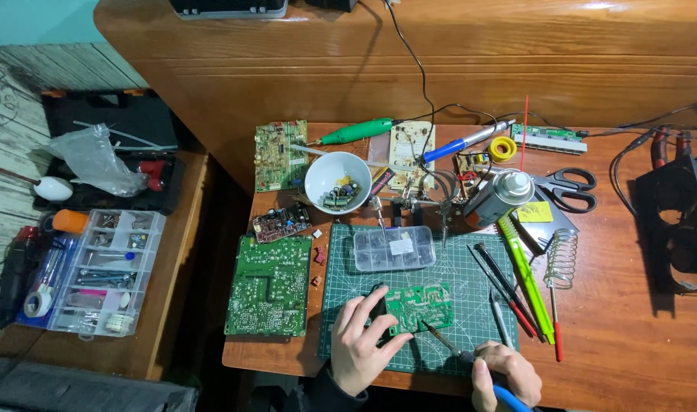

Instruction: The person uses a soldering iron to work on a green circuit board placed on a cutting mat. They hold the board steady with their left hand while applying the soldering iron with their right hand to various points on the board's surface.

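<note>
Right now the left hand (pixel 360 339) lies on the small green circuit board (pixel 417 305) in the middle of the cutting mat (pixel 471 267), its fingers spread and pressing the left edge of the board flat. The right hand (pixel 505 374) is closed around the blue handle of a soldering iron (pixel 448 345), whose tip touches the lower edge of the board. To do this well, I think the board must stay firmly pinned and the tip must rest on one joint only. Just beside the work lie a clear parts box (pixel 394 249), red and black probes (pixel 509 294) and a green tool (pixel 525 278); the larger circuit board (pixel 268 286) lies left of the mat. The probes lie near the right wrist and could get in its way.
</note>
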